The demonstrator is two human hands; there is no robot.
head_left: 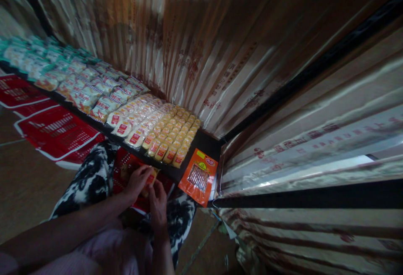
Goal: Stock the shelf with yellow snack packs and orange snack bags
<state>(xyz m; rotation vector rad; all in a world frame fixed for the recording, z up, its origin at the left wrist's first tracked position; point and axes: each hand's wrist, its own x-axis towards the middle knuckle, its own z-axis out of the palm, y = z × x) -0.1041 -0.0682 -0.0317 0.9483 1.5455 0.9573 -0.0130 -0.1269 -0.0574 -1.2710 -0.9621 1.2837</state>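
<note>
Between my two hands is a small wrapped snack cake (152, 176) with a red label and yellowish wrapper. My left hand (139, 181) pinches its left side, and my right hand (158, 198) grips its lower right edge with thumb and fingers. Both hands are over a red plastic basket (122, 157) between my knees, where another wrapped piece shows dimly. Just beyond, rows of similar yellow packaged cakes (171, 140) stand lined up on a dark shelf (204, 140). Paler packs (135, 136) with red labels stand in rows to their left.
An orange snack pouch (199, 176) lies at the shelf's right end. Larger white bags (107, 103) and green-topped bags (37, 58) fill the shelf leftward. Red baskets (59, 130) stand on the floor at left. Printed plastic sheeting (195, 56) hangs behind, with a dark frame bar (283, 98) at right.
</note>
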